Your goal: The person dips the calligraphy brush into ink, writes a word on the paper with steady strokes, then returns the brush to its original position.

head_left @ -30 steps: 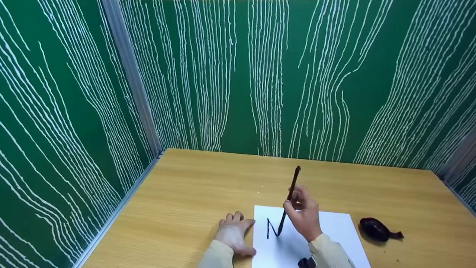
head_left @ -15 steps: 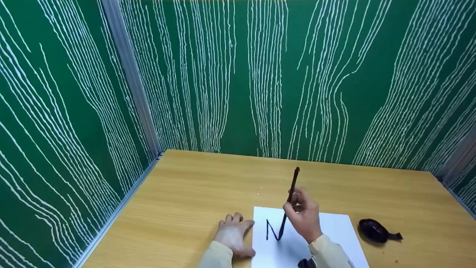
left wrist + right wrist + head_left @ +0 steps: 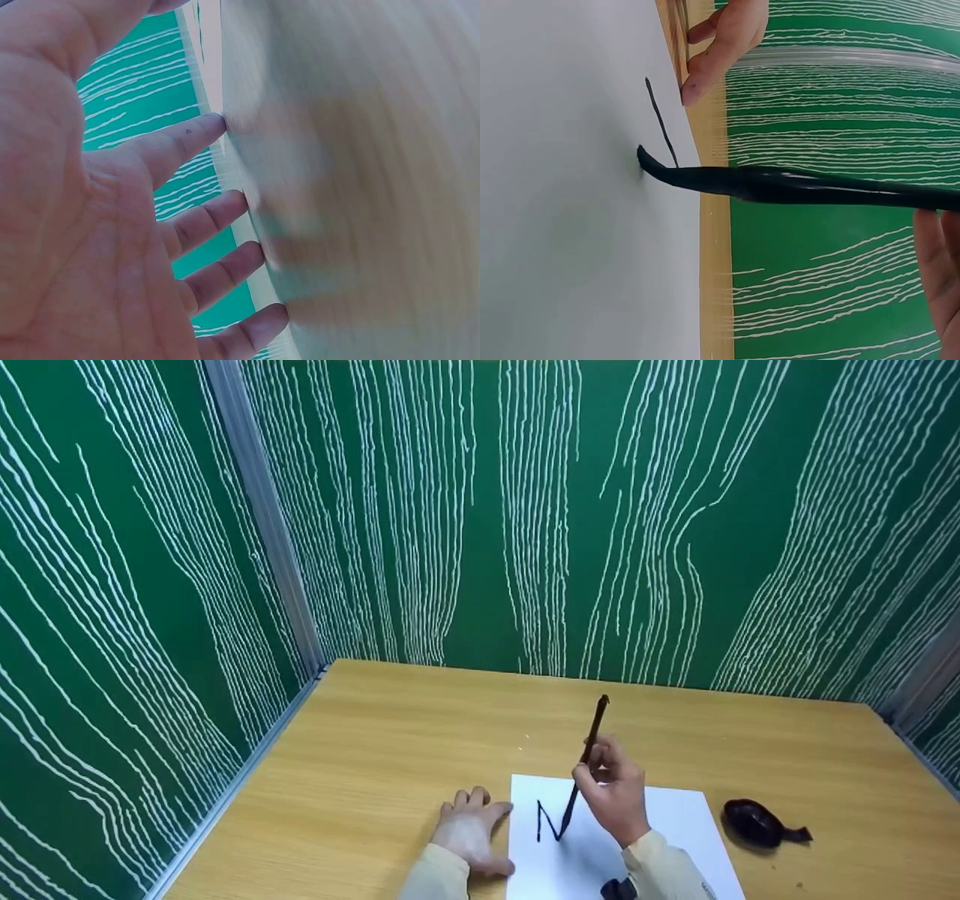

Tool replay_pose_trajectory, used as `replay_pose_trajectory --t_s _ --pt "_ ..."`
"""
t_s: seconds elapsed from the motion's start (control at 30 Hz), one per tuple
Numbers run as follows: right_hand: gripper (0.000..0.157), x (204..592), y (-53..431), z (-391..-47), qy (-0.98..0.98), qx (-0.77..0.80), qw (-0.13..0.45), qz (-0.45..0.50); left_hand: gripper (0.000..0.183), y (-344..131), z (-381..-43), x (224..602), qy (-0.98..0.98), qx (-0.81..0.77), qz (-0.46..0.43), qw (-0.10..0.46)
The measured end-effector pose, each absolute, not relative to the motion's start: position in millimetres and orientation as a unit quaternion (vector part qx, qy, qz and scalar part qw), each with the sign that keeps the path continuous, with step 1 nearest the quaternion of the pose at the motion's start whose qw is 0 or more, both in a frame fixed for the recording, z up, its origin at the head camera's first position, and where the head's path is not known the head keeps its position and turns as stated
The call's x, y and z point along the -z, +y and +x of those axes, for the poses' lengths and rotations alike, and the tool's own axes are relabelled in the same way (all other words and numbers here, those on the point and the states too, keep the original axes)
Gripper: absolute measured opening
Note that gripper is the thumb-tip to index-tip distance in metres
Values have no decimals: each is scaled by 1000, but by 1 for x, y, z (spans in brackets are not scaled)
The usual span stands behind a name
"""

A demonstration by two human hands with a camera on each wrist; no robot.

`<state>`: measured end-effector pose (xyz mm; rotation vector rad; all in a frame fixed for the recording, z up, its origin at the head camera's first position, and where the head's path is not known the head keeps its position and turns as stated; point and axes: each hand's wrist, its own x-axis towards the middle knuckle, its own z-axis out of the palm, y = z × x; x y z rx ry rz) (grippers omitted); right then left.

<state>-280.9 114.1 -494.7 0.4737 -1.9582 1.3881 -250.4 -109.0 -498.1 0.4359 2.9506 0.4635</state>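
A white sheet of paper [image 3: 679, 819] lies on the table under the right hand. My right hand [image 3: 616, 795] pinches a dark ink brush [image 3: 595, 727] partway up its handle, and the brush leans with its top away from me. In the right wrist view the black bristles [image 3: 694, 178] bend where their tip meets the paper. Black strokes [image 3: 539, 821], a vertical and a slanting one, mark the sheet's left part; the brush tip is at the slanting one's lower end. My left hand [image 3: 469, 834] rests with spread fingers at the paper's left edge, thumb and forefinger reaching it.
A small black dish [image 3: 754, 823] with a short handle stands right of the paper. Tiny specks dot the wooden table [image 3: 390, 735]. Green panels [image 3: 480, 547] with wavy white lines rise behind and at the left. Something black sits by the right cuff [image 3: 664, 866].
The slanting stroke has grown slightly downward with the brush tip. The brush's upper end has tipped a little to the right. My left hand has stayed in place.
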Motion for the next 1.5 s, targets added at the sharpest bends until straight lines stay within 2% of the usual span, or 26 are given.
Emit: replay_pose_trajectory --t_s 0.53,1.2,1.5 --pt "38 494 113 -284 -754 -536 338 173 93 -111 -250 500 977 -142 154 49" --pt "34 497 114 -286 -773 -524 331 132 93 -111 -250 499 977 -135 158 45" --pt "35 497 114 -288 -769 -521 340 145 92 -112 -249 499 977 -137 157 33"
